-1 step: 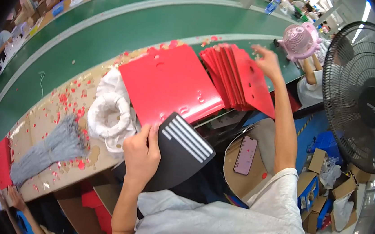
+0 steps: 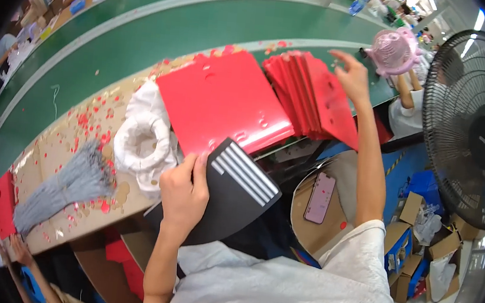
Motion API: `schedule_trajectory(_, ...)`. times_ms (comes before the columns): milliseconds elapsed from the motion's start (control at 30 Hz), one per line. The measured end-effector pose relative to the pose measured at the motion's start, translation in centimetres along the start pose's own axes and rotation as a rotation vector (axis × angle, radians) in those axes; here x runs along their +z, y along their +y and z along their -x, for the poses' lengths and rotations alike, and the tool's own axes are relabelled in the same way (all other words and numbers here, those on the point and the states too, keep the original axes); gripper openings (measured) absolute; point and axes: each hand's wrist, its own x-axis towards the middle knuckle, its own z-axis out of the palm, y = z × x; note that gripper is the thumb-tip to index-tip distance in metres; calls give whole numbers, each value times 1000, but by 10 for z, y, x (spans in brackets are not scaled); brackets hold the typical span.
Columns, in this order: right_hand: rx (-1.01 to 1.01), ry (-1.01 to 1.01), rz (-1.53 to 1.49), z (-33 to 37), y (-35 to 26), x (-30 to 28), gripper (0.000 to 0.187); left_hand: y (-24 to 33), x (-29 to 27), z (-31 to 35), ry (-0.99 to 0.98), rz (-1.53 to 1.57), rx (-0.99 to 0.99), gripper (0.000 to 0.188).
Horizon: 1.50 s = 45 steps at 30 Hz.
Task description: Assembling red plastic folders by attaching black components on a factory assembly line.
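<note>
A stack of glossy red sheets [image 2: 224, 100] lies flat on the bench in front of me. Beside it, a fanned bundle of red sheets with punched holes [image 2: 298, 92] leans to the right. My right hand [image 2: 352, 80] is at the upper right end of that bundle, fingers stretched and apart; whether they touch the outermost sheet is unclear. Close to my body, my left hand [image 2: 184, 195] is closed at the left edge of a black panel with white stripes [image 2: 241, 195], just below the stack's near corner. Its fingertips are partly hidden.
A white cloth bag [image 2: 140, 147] and a tied grey cord bundle [image 2: 67, 187] lie left on the cardboard-covered bench [image 2: 54, 139], among red scraps. Beyond runs a green belt [image 2: 202, 25]. At right are a phone [image 2: 320, 198], a black fan [image 2: 472, 127] and a pink fan [image 2: 392, 52]. Other people sit nearby.
My right hand has shifted slightly upward along the fanned red sheets. The black panel has tilted a little beside my left hand. The whole view has moved slightly.
</note>
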Motion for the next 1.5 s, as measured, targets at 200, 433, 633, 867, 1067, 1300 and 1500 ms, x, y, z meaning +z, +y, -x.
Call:
schedule_trajectory(200,-616,-446,-442,149,-165,19,41,-1,6,-4,-43,-40,-57,27)
schedule_trajectory(433,-540,-271,-432,192,-163,48,26,-2,12,1,-82,-71,20,22)
schedule_trajectory(633,-397,-401,-592,189,-162,48,22,0,12,6,-77,-39,-19,21)
schedule_trajectory(867,-348,-390,-639,202,-158,58,20,-12,12,13,-86,-72,0,21)
schedule_trajectory(1067,-121,-591,-868,154,-161,46,8,-13,5,25,-84,-323,229,14)
schedule_trajectory(1300,-367,-660,-629,83,-172,119,9,-18,22,20,-140,-293,282,9)
schedule_trajectory(1500,-481,-676,-516,80,-173,130,10,-19,24,22,-123,-295,279,10)
